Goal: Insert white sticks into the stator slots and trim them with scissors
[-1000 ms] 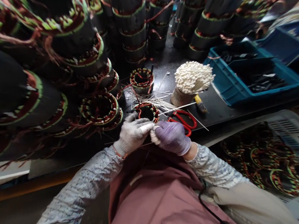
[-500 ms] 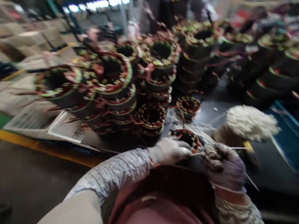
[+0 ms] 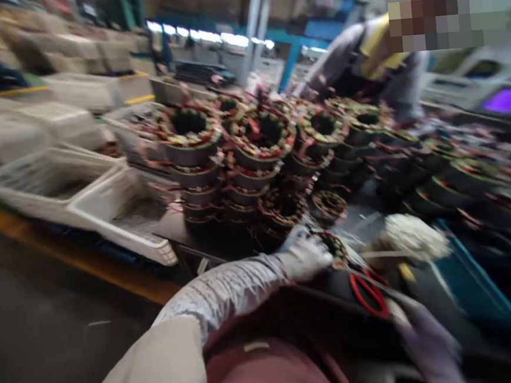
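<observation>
My left hand (image 3: pixel 307 255), in a pale glove, is closed at the near side of a small wound motor stator (image 3: pixel 334 247), a ring with copper coils and coloured leads. Its fingertips are at the ring's edge and partly hide it. My right hand (image 3: pixel 423 334), also gloved, is low on the right and smeared by motion, so its fingers are unclear. Just left of it are red-handled scissors (image 3: pixel 370 294); I cannot tell whether the hand touches them. Thin white strands (image 3: pixel 352 240) lie beside the stator.
Stacks of larger stators (image 3: pixel 199 178) stand behind my hands. A bundle of white strands (image 3: pixel 413 237) is on the right, beside a blue bin (image 3: pixel 475 280). White plastic crates (image 3: pixel 121 225) are at left. Across the table is another person (image 3: pixel 360 59).
The view has swung left. My right hand, earlier gripping a white strand by the stator, has moved down and right, away from it. Red scissors now show. My left hand stays at the stator.
</observation>
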A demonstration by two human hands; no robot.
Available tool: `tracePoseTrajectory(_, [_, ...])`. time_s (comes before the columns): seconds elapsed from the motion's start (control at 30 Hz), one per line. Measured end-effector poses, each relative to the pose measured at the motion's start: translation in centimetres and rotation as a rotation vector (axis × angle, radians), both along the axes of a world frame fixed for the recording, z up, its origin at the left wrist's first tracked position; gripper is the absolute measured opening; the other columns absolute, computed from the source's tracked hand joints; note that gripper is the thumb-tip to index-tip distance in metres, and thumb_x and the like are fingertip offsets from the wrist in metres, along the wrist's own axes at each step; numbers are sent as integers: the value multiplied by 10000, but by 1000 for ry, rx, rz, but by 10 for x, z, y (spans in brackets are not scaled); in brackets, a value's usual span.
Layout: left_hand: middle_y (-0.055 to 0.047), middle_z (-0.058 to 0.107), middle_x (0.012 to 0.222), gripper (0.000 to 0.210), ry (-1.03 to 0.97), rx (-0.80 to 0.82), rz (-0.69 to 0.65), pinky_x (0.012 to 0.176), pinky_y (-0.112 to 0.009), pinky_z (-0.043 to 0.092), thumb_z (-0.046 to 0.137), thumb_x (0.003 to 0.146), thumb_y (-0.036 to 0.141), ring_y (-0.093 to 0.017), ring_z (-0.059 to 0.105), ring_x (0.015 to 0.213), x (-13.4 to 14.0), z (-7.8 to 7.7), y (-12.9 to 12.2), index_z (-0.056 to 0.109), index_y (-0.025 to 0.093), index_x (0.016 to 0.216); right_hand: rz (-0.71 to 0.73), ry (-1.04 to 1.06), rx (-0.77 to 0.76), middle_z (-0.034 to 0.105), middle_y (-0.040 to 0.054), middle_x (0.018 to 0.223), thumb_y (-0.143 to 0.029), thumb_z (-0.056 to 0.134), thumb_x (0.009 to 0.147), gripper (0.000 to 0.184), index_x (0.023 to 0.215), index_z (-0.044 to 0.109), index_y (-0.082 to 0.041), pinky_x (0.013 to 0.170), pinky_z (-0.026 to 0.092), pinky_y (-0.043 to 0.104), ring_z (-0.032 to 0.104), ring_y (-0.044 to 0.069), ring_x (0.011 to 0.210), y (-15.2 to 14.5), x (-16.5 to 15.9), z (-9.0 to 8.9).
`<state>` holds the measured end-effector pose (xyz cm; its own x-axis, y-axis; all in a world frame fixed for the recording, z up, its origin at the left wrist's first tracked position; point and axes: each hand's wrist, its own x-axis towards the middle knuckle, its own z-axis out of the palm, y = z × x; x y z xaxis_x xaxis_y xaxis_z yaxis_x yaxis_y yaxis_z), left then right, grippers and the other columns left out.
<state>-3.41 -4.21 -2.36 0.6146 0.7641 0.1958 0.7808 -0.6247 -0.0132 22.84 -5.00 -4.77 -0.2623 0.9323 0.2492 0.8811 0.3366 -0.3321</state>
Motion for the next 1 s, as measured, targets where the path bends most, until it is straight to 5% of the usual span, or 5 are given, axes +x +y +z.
tracePoseTrajectory(0.2, [-116, 667, 1030, 312, -39, 8, 152, 809, -459, 407, 613, 820, 405, -323, 542, 1018, 3, -17, 3, 648, 188, 1041, -93, -464, -500, 627, 142, 1213, -279, 486, 856, 588, 1420, 350, -182, 785, 470, 304, 629, 238, 1045, 33, -32, -6])
tracePoseTrajectory(0.33, [-104, 672, 1081, 313, -57, 53, 186, 853, -478, 401, 592, 840, 391, -331, 533, 1070, 6, -19, -8, 650, 213, 1091, -143, -450, -628, 705, 125, 1000, -208, 648, 681, 759, 1393, 390, -161, 666, 466, 291, 684, 257, 862, 48, -24, 7])
tracePoseTrajectory(0.47, [-79, 687, 1051, 290, -84, 68, 187, 878, -475, 410, 589, 843, 382, -311, 550, 1055, 6, -19, -12, 661, 229, 1078, -149, -405, -583, 709, 114, 976, -287, 531, 800, 560, 1341, 449, -172, 718, 477, 320, 680, 260, 889, 10, -10, 4])
tracePoseTrajectory(0.63, [-80, 693, 1066, 316, -67, 45, 170, 863, -486, 435, 565, 860, 375, -321, 552, 1081, 5, -16, -8, 656, 233, 1127, 49, -145, -330, 654, 112, 1155, -282, 517, 814, 475, 1274, 523, -163, 890, 465, 299, 626, 213, 1022, -28, -15, -3])
tracePoseTrajectory(1.0, [-67, 695, 1093, 326, -31, 51, 126, 858, -481, 450, 510, 891, 388, -320, 552, 1069, 4, -13, -2, 660, 233, 1136, 151, -227, -377, 699, 101, 1035, -334, 490, 851, 406, 1221, 574, -191, 746, 464, 274, 663, 209, 895, -7, -39, 11])
